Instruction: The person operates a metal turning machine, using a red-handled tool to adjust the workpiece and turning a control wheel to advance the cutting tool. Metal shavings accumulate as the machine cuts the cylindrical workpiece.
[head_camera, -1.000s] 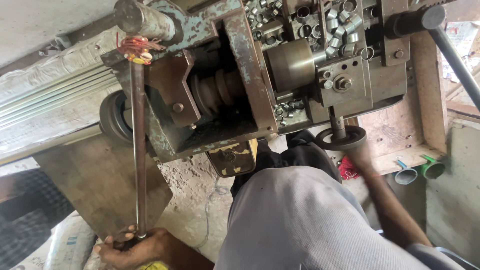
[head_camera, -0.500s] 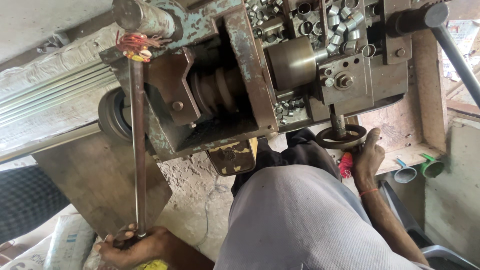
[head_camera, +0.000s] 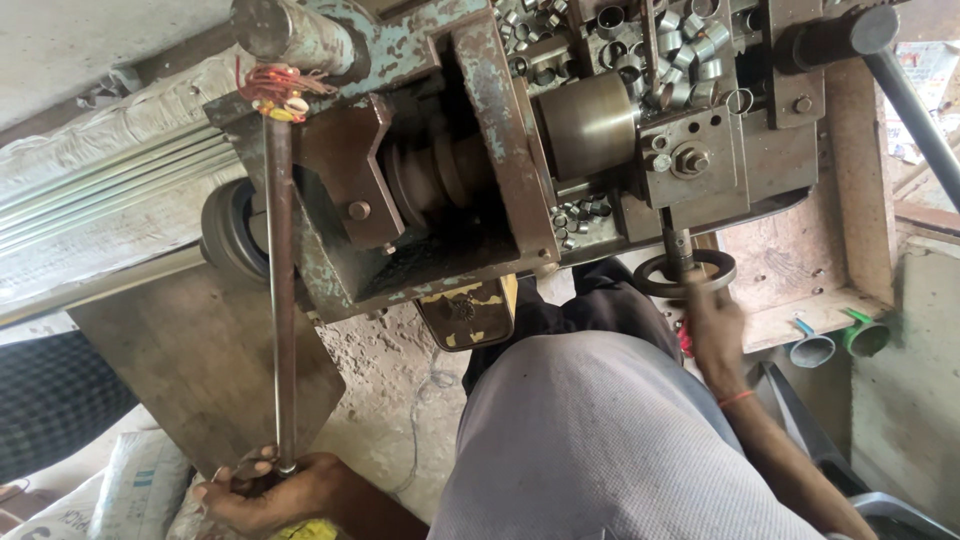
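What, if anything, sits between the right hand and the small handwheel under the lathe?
Nothing visible. The right hand is already at the handwheel, its fingers reaching up to the rim's near edge, with no part or tool in between. The left hand is far off, gripping the long lever.

The left hand (head_camera: 265, 490) is sitting at about seven o'clock in the view, fingers curling closed with knuckles turned upward and the forearm trailing off toward six. The right hand (head_camera: 712, 325) is reaching up at about three o'clock, slightly blurred, fingers closing, its forearm slanting down toward five o'clock.
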